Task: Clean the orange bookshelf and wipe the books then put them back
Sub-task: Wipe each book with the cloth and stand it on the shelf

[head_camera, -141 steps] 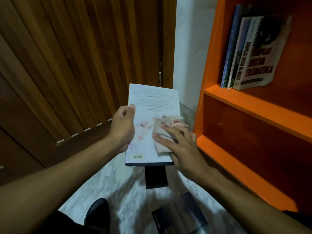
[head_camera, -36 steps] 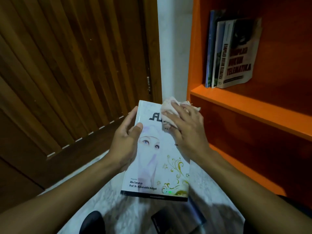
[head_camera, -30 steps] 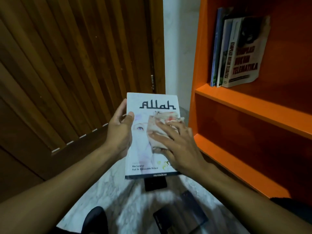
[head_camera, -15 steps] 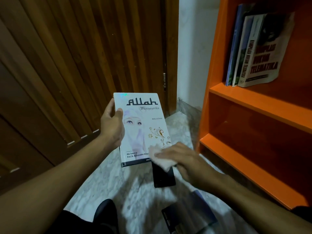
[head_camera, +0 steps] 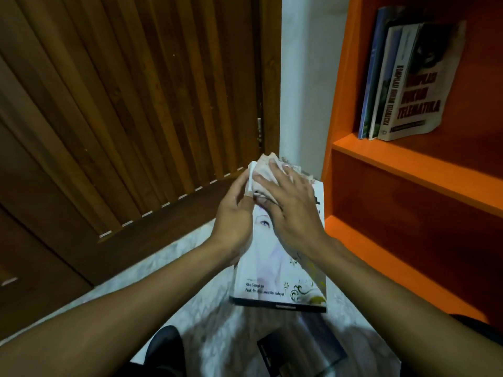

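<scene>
The white paperback [head_camera: 275,257] with a veiled face on its cover is held in the air in front of the person, cover up, its long axis running away from the body, the far end raised toward the corner by the wooden door [head_camera: 130,104]. The left hand [head_camera: 234,221] grips its left edge near the far end, thumb over the cover and fingers curled round the spine side. The right hand [head_camera: 291,210] lies flat over the upper half of the cover, fingers nearly straight, pressing a crumpled pale cloth [head_camera: 268,170] onto the far left corner; so this grip is open and pushing, not clasping. From the right grip the unwiped length of the cover runs back toward the body, so the next stroke would probably be a pull along that long axis. To the right of both grips stands the orange bookshelf [head_camera: 381,156], where three books [head_camera: 408,83] lean on the upper shelf; the shelf below shows no books. More dark books [head_camera: 299,352] lie on the marble floor [head_camera: 190,268] beneath the hands.
</scene>
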Tool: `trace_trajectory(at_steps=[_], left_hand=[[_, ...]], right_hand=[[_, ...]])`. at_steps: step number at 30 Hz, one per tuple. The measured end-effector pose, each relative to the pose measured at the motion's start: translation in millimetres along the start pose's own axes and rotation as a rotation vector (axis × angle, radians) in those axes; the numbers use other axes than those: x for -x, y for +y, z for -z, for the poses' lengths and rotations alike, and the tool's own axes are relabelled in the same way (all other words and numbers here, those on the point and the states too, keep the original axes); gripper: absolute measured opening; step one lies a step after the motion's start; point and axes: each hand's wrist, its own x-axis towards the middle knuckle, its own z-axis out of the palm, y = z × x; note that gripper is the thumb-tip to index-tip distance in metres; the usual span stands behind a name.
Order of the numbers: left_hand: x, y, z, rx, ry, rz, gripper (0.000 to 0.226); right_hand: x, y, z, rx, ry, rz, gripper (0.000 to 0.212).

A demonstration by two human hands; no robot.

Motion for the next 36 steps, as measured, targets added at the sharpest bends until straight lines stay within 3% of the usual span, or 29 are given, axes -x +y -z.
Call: trace_trajectory(at_steps=[5,10,14,17,19,22,24,26,29,32,36], left_hand=[[-14,4,13,0.17,0.147,0.108,0.036],[-30,13,31,0.166,0.354,0.052,0.041],[-34,21,49,0.232,0.424,0.047,0.044],[-34,25,61,0.236,0.45,0.035,0.043],[-32,28,66,0.212,0.455,0.021,0.043],[-28,33,70,0.185,0.421,0.003,0.044],[-25,34,71,0.161,0.389,-0.02,0.042],[-22,35,70,0.075,0.331,-0.062,0.036],[-17,37,62,-0.009,0.205,-0.116,0.032],[-12,41,50,-0.061,0.12,-0.128,0.033],[-12,54,44,-0.129,0.035,-0.137,0.029]], right_hand=[[29,-9,-13,-0.028,-0.125,0.09,0.051],[60,-8,-23,-0.044,-0.146,0.396,0.063],[74,-8,-32,-0.118,-0.14,0.576,0.058],[74,-9,-27,-0.273,-0.201,0.593,0.046],[71,-12,-16,-0.4,-0.277,0.438,0.041],[63,-14,0,-0.462,-0.288,-0.043,0.022],[57,-10,6,-0.483,-0.19,-0.338,0.034],[49,1,10,-0.532,-0.2,-0.548,0.062],[41,16,14,-0.702,-0.3,-0.644,0.084],[35,24,20,-0.931,-0.358,-0.62,0.057],[31,29,30,-0.998,-0.264,-0.582,0.051]])
